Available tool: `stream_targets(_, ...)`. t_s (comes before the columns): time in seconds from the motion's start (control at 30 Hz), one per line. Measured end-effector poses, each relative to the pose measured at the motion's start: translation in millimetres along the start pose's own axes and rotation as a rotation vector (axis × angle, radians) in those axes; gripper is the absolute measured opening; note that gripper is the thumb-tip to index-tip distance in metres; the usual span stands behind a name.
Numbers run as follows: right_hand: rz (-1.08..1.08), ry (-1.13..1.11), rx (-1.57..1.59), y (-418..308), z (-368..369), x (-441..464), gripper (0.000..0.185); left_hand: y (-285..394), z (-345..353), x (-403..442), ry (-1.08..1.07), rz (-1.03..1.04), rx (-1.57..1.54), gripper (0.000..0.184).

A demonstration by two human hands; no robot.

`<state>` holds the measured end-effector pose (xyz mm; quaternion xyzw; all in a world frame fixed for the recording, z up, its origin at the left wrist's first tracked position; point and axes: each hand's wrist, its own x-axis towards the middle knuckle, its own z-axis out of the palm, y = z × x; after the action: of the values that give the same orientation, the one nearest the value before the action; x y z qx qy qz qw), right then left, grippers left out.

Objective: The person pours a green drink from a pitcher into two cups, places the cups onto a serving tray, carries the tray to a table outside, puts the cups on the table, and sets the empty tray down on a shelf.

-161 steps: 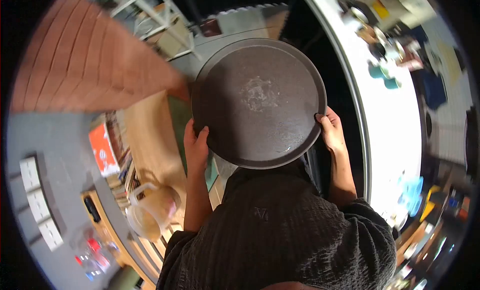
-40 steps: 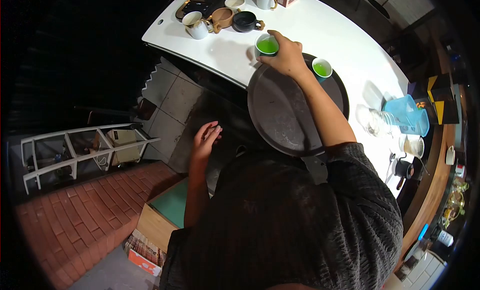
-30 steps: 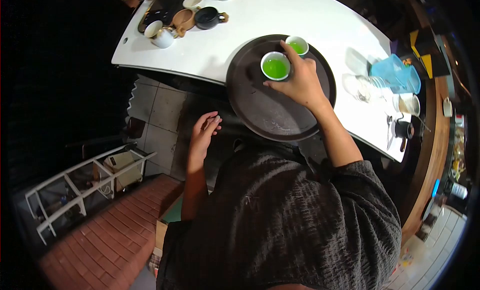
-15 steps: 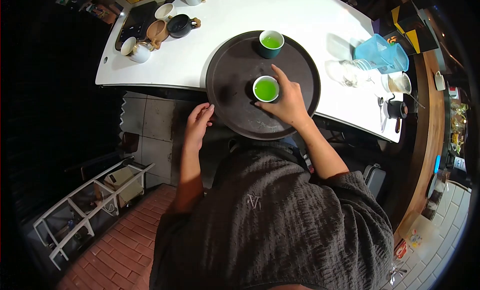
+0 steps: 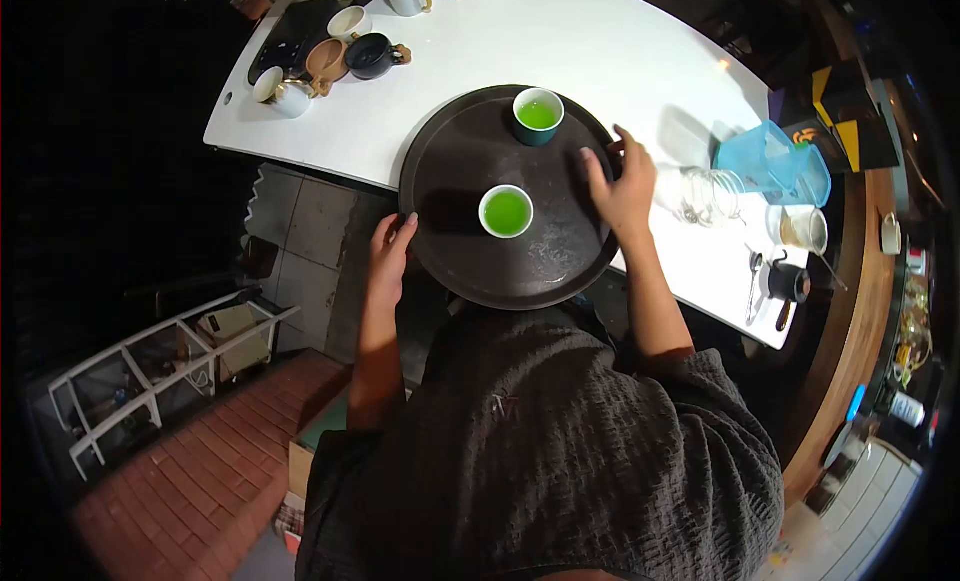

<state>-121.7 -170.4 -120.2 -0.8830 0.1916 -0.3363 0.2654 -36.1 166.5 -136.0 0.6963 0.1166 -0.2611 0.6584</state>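
A round dark brown tray [image 5: 460, 266] lies partly on the white table, its near side hanging over the edge towards my body. Two cups of bright green liquid stand upright on it: a near cup [image 5: 506, 212] by the middle and a dark green, white-rimmed cup [image 5: 538, 119] at the far side. My left hand [image 5: 390, 256] grips the tray's left rim, thumb on top, other fingers mostly hidden below. At the right rim, my right hand [image 5: 626, 186] has its thumb over the tray and its fingers apart from it, near the edge, holding no cup.
Several mugs, including a black mug [image 5: 371, 56], cluster on the white table [image 5: 480, 46] at back left. To the right are a light blue container [image 5: 760, 161], clear glassware [image 5: 708, 196], a spoon [image 5: 754, 281] and a small black pot [image 5: 788, 279]. A white metal frame [image 5: 165, 381] stands lower left.
My right hand has let go of the near cup and moved right to the tray's rim. My left hand has come onto the left rim. The whole view has shifted and turned slightly.
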Motion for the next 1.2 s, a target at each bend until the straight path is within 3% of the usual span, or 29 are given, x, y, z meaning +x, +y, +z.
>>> stream_targets(0.03, -0.040, 0.041, -0.185, 16, 2, 7, 0.059, -4, 4, 3, 0.034, 0.019, -0.010, 0.051)
stream_targets(0.07, 0.081, -0.035, -0.267, 22, 3, 8, 0.058, -3, 9, 5, 0.066, 0.038, -0.019, 0.053)
stream_targets(0.17, 0.143, -0.179, -0.275, 38, 10, 6, 0.055, -1, 31, 10, 0.147, 0.123, -0.075, 0.051)
stream_targets(0.4, 0.220, -0.243, 0.032, 58, 17, 9, 0.029, -14, 40, 25, 0.184, 0.205, -0.039, 0.039)
stream_targets(0.53, 0.319, -0.310, 0.155, 56, 15, 14, 0.027, -3, 42, 11, 0.258, 0.154, -0.007, 0.037)
stream_targets(0.67, 0.274, -0.318, 0.264, 42, 16, 12, 0.029, 0, 24, -13, 0.320, 0.158, -0.011, 0.037)
stream_targets(0.7, 0.258, -0.340, 0.274, 28, 14, 13, 0.029, 2, 15, -21, 0.345, 0.156, -0.023, 0.037)
stream_targets(0.77, 0.532, -0.420, 0.574, -2, 12, 17, 0.031, 5, -8, -35, 0.346, 0.118, -0.131, 0.040)
stream_targets(0.83, 0.537, -0.475, 0.690, -27, 20, 16, 0.034, 7, -35, -48, 0.368, 0.145, -0.187, 0.042)
stream_targets(0.9, 0.723, -0.584, 1.012, -79, 19, 23, 0.038, 17, -62, -64, 0.462, 0.142, -0.132, 0.043)
stream_targets(1.1, 0.673, -0.791, 1.124, -203, 67, 0, 0.055, 24, -182, -94, 0.508, 0.182, -0.216, 0.042)
stream_targets(1.2, 0.672, -0.833, 1.125, -265, 102, -17, 0.055, 22, -252, -105, 0.604, 0.273, -0.089, 0.042)
